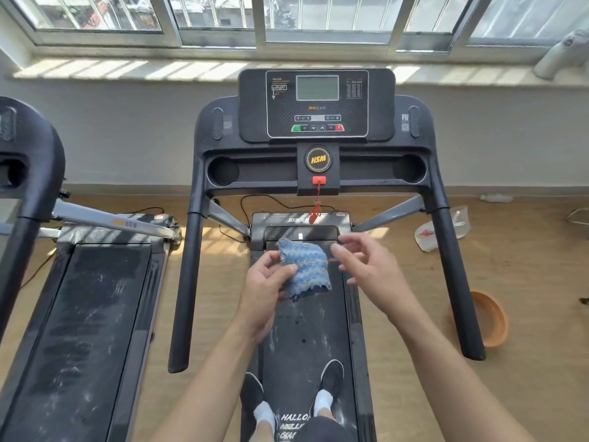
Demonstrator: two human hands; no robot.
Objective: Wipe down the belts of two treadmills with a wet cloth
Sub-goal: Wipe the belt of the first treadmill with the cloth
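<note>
While the person stands in two black shoes (331,378) on the belt (306,330) of the middle treadmill, the cloth (304,269) is held up in the air above the front of that belt. It is a small, nubbly woven rag, striped blue and pale grey, with a frayed lower edge. The left hand (266,291) holds it from below, its fingers (288,271) clamped on the left edge with the thumb on top. The right hand (363,266) is just beside the cloth's right edge, its fingers (345,242) apart and loosely bent; motion blur hides whether they touch it.

Two treadmills show, both with black rubbery belts streaked with whitish smears; the second belt (89,314) lies to the left. A round badge (318,159) reads "HSM" in yellow, and white lettering beginning "HALLO" is printed on the middle belt by the shoes. One orange plastic basin (492,320) sits on the wood-look floor (414,314).
</note>
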